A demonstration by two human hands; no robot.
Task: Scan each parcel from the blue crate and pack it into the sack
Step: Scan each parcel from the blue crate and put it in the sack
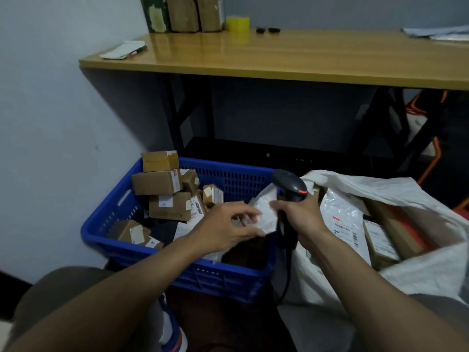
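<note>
In the head view, a blue crate (pixel 215 278) sits on the floor in front of a wooden desk (pixel 279 59), with an open white sack (pixel 418 275) just beside it on the right. The left hand (pixel 223 224) is over the crate's right half, its thumb and curled fingers pinching the left edge of a white parcel (pixel 266 212), a soft, crumpled plastic mailer held above the crate near the sack's mouth. The right hand (pixel 302 214) is wrapped round the handle of a black scanner (pixel 289 185). Its foremost fingers also touch the parcel's right edge, and the scanner's head (a small red light shows on it) rises just behind the parcel. A dark cable hangs from the handle, between crate and sack.

Cardboard boxes (pixel 162 182) are heaped in the crate's left half, 1 perched on the far rim. Inside the sack lie a labelled white mailer (pixel 342 214) and brown boxes (pixel 380 242). On the desk, a yellow tape roll (pixel 237 23) stands near the wall.
</note>
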